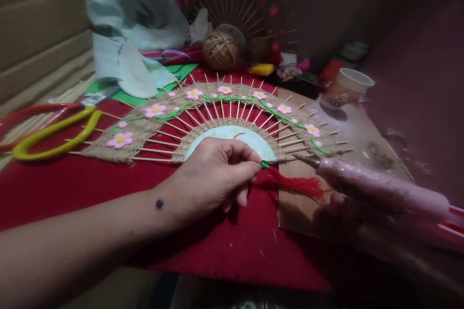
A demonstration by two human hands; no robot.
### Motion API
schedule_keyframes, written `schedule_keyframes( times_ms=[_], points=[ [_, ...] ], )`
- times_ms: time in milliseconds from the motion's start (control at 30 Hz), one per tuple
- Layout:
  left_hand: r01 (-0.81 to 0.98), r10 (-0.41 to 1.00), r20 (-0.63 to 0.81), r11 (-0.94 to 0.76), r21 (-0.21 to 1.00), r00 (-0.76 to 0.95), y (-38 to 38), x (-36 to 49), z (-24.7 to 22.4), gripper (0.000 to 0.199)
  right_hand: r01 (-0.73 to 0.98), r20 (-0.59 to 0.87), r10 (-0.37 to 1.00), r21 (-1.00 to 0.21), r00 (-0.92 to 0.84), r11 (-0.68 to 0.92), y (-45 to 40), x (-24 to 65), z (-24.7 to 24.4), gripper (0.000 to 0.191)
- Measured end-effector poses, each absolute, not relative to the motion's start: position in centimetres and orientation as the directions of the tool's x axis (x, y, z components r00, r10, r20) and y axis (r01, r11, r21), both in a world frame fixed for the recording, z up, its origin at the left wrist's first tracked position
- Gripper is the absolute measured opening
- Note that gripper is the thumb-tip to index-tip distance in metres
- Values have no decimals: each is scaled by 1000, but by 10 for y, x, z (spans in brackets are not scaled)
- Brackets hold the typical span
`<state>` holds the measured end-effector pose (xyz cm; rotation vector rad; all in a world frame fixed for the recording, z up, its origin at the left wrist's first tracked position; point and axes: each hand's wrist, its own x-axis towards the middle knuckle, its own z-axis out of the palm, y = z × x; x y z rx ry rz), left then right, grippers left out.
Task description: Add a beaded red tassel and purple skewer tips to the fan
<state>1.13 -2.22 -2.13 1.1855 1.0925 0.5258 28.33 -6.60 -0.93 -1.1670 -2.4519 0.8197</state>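
Note:
My left hand [217, 174] pinches the green-bound top of a red tassel [302, 184] between thumb and fingertips, at the lower edge of a woven fan [170, 98]. Thin sticks, twine weave, pink flowers and a green vine make up the fan, and a pale blue half-circle [217, 134] sits at its centre. In my right hand [362, 217], dark and blurred at the right, is a pink hot glue gun [384, 186]. Its metal nozzle points left, just right of the tassel's top; whether it touches the fan's bottom stick I cannot tell.
Scissors [54, 140] with yellow and red handles lie at the left. Behind the fan are a ball of twine [220, 50] and a white paper plate piece [136, 70]. A paper cup [346, 88] stands at the right on a brown board [300, 207]. Red cloth [217, 251] covers the table.

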Motion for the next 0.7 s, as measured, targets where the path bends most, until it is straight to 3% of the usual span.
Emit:
schedule_keyframes(
  times_ms=[67, 133, 167, 233, 300, 433, 567, 700],
  points=[
    [191, 814, -393, 344, 920, 428, -22, 11, -22, 8, 578, 79, 744, -577, -664, 577, -66, 279, -6, 80],
    [182, 819, -385, 339, 923, 426, -22, 11, -21, 7, 622, 149, 803, -557, -578, 551, -71, 273, -4, 75],
    [176, 824, -377, 333, 926, 424, -23, 11, -21, 7, 659, 180, 853, -563, -491, 498, -77, 270, -4, 69],
    [162, 838, -353, 313, 936, 415, -23, 10, -20, 8, 755, 225, 964, -606, -142, 252, -90, 268, -6, 54],
    [152, 856, -328, 291, 945, 400, -24, 8, -18, 10, 802, 256, 964, -590, 79, 91, -102, 273, -11, 48],
    [153, 878, -312, 274, 950, 362, -25, 7, -16, 13, 943, 260, 944, -313, 202, -116, -109, 301, -25, 41],
    [153, 877, -314, 276, 949, 363, -26, 9, -15, 15, 941, 172, 929, 24, 328, -337, -103, 323, -33, 33],
    [164, 883, -290, 245, 955, 369, -28, 9, -13, 15, 939, 142, 933, 48, 330, -340, -99, 325, -31, 34]
  ],
)
